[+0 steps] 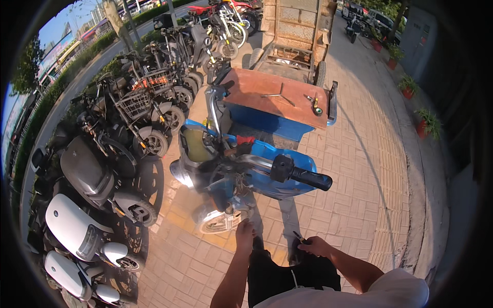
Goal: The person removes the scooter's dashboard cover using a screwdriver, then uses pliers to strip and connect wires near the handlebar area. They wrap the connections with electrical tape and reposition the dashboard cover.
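Observation:
My left hand (245, 234) hangs below the blue electric tricycle (305, 163), near its front wheel (215, 222), fingers curled; I cannot make out what, if anything, it holds. My right hand (314, 248) grips a small dark tool (301, 238), probably pliers, low in front of my dark trousers. The tricycle's front is stripped, with a black handlebar grip (313, 178) and loose wires showing. On its reddish board (249, 90) lie a T-shaped wrench (277, 95) and a few small tools (317, 107).
Parked scooters (77, 226) and bikes line my left. A rusty cart (287, 25) stands behind the tricycle. Paved sidewalk (359, 179) runs along the right, beside potted plants (427, 123) and a dark wall.

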Action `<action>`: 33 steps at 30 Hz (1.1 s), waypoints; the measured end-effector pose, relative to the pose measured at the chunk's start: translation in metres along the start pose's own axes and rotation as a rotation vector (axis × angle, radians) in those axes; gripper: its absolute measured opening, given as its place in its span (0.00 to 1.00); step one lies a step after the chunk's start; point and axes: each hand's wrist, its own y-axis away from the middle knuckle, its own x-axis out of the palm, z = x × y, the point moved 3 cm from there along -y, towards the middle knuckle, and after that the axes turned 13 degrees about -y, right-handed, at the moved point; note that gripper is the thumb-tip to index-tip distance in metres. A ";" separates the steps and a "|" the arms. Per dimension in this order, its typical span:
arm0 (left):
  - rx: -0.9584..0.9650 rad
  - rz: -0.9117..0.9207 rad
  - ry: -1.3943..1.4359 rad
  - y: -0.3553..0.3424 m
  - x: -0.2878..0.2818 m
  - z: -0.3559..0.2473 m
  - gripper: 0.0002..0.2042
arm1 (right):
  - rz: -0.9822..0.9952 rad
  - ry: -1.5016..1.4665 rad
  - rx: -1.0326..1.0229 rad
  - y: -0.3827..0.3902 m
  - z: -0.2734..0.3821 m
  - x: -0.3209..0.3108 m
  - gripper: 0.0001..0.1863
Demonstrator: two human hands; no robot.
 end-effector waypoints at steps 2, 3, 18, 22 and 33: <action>0.022 -0.177 -0.054 -0.044 0.005 0.043 0.24 | 0.034 0.407 -0.134 -0.067 0.000 -0.005 0.30; 0.020 -0.263 -0.092 -0.069 0.006 0.061 0.26 | 0.045 0.626 -0.202 -0.110 0.002 -0.005 0.32; 0.609 -0.384 0.087 -0.183 0.038 0.116 0.17 | 0.385 0.999 -0.378 -0.581 -0.142 0.103 0.26; 0.571 -0.417 0.196 -0.172 0.048 0.122 0.19 | 0.460 0.997 -0.394 -0.586 -0.158 0.115 0.27; 0.729 -0.474 0.117 -0.136 0.052 0.118 0.15 | 0.655 0.100 -0.401 -0.420 -0.068 0.062 0.18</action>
